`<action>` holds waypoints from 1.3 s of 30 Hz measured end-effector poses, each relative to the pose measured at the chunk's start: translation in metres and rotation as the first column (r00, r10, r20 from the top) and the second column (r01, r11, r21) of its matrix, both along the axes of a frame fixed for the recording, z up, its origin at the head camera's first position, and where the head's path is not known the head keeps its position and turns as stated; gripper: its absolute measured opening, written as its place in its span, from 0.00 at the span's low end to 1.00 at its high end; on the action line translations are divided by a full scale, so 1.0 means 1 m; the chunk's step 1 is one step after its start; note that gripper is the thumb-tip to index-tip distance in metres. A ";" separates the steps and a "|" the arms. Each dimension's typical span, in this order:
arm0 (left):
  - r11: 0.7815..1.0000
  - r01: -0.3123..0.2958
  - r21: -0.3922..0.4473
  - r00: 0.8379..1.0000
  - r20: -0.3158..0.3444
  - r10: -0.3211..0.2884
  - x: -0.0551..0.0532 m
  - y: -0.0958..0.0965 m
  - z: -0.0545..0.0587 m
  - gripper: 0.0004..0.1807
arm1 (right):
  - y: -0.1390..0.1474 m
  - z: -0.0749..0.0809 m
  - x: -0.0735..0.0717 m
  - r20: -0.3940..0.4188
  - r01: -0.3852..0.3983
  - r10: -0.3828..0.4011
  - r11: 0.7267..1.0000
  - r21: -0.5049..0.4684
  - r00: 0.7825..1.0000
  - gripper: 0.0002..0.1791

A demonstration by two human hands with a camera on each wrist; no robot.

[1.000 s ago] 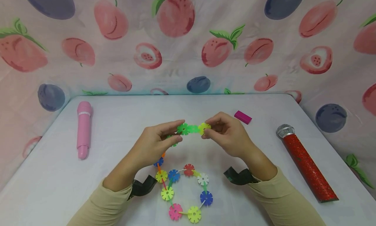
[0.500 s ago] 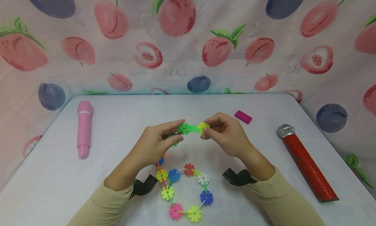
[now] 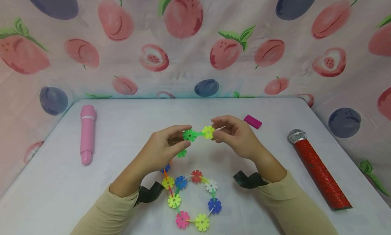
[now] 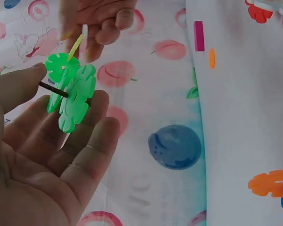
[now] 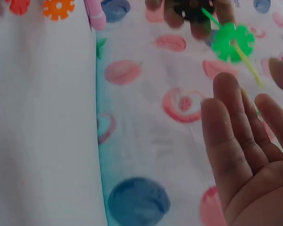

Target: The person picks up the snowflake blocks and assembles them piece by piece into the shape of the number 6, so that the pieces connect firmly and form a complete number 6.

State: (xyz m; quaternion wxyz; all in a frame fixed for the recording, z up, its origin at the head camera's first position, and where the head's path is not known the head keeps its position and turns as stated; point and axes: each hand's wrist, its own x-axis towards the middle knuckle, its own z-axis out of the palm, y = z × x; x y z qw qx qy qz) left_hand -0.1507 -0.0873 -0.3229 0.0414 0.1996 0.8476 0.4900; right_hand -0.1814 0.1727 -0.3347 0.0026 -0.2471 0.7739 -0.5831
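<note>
My left hand (image 3: 165, 147) pinches a linked chain of slotted plastic snowflake discs above the table. In the left wrist view, a dark disc (image 4: 53, 89) is between its thumb and fingers, joined to green discs (image 4: 78, 101). Farther along hang a green disc (image 3: 189, 135) and, at the end, a yellow disc (image 3: 208, 132). Fingers of my right hand (image 3: 236, 136) are spread beside the yellow disc; the right wrist view shows the fingers apart from it. Below, the chain runs down to a ring of coloured discs on the table, including a pink disc (image 3: 182, 220) and a white disc (image 3: 211, 185).
A pink toy microphone (image 3: 87, 134) lies at the left of the white table (image 3: 128, 119). To the right lies a red glittery microphone (image 3: 320, 174) with a silver head. A small magenta block (image 3: 253, 122) sits behind my right hand. Fruit-printed cloth hangs behind.
My right fingers have let go of the yellow disc and moved slightly right and apart. The yellow disc now shows its face more fully. My left hand stays in place.
</note>
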 end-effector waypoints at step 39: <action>0.999 0.016 -0.032 1.000 0.012 -0.015 -0.005 -0.007 -0.001 0.26 | 0.046 -0.057 -0.049 0.133 0.133 -0.293 0.734 0.666 0.947 0.26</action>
